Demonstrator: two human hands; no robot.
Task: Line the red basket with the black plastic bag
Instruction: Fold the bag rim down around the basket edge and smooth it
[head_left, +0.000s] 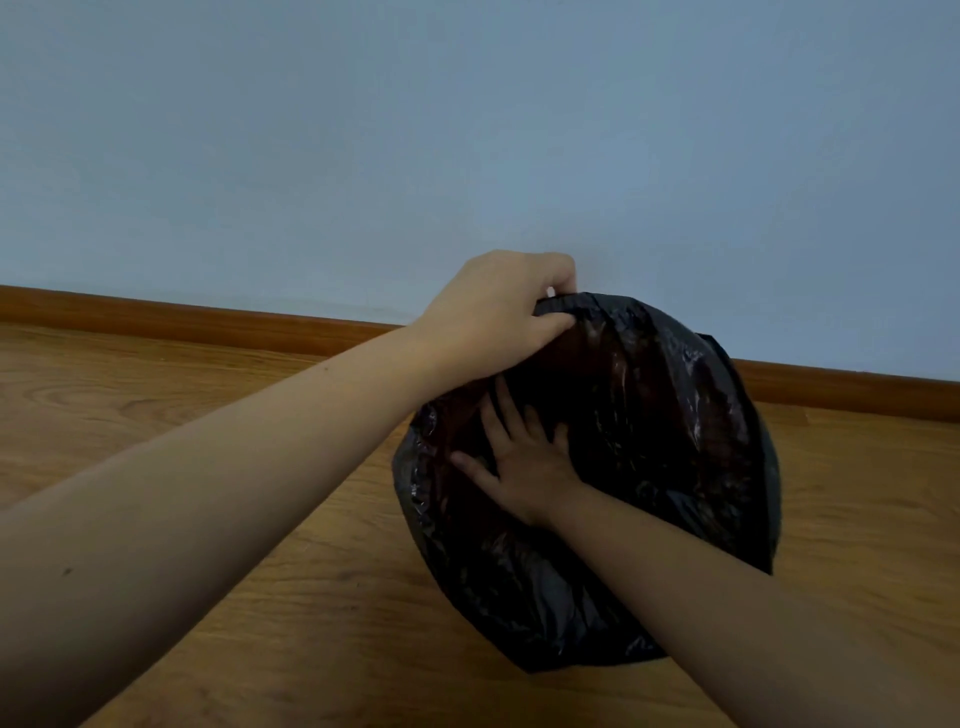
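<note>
Left hand (498, 306) gripping far rim of the black plastic bag (675, 441), right hand (524, 465) inside, fingers (503, 413) spread flat on the film, red basket (587, 358) apparently showing faintly through, wooden floor (208, 415).

Left of bag: bare floor (197, 431), open; left forearm (260, 467) crosses above it.
Right of bag: floor open.
Behind: skirting (156, 314) and wall (467, 130) near the far rim.
Bag mouth: black bag (675, 415) gapes open; right hand (524, 467) spread flat inside at left, right side free.
Far rim: left hand (498, 306) grips it.
</note>
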